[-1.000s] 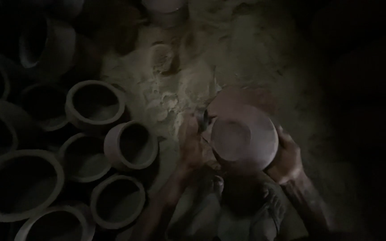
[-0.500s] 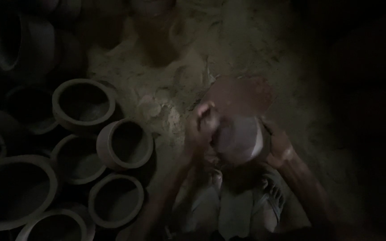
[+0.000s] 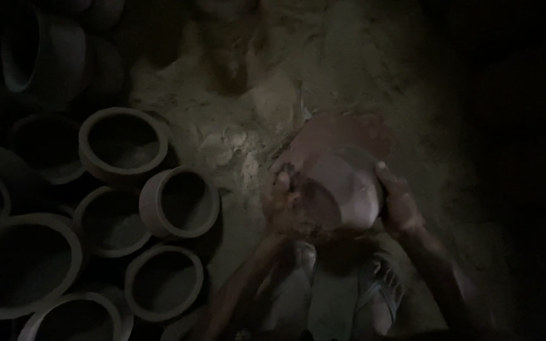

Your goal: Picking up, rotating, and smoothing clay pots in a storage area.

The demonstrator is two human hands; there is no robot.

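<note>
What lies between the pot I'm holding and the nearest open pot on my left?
In the head view, only pale sandy ground separates the held pot from the nearest open pot.

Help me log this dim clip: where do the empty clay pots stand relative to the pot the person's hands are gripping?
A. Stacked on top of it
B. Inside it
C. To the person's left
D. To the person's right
C: the empty clay pots cluster on the left of the view, while the left hand and right hand grip the held pot from either side.
</note>
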